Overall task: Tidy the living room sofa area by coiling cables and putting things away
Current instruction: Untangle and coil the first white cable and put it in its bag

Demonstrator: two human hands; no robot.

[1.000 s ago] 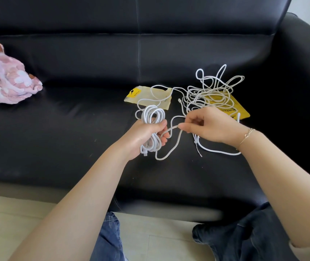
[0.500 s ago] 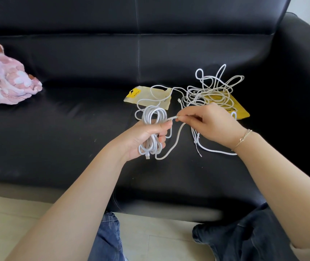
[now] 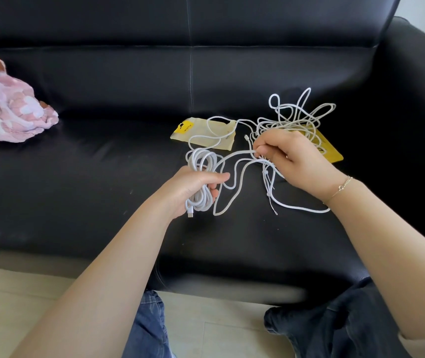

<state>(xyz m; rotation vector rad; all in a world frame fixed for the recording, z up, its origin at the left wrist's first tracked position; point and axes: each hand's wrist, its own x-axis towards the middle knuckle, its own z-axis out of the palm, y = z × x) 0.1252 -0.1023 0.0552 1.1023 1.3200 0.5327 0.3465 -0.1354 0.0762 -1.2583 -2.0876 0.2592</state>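
My left hand grips a partly wound coil of white cable over the black sofa seat; a plug end hangs below the fist. The loose strand runs right to my right hand, which pinches it between thumb and fingers. Behind that hand lies a tangle of white cables on the seat. A pale yellow pouch lies behind the coil, and a darker yellow pouch sits partly under the tangle and my right hand.
A pink and white cloth bundle lies at the sofa's left end. The sofa's armrest rises on the right. Pale floor and my knees in jeans are at the bottom.
My right hand has slid rightward along the strand, away from my left hand, drawing out a longer loop between them. The left hand keeps its hold on the coil.
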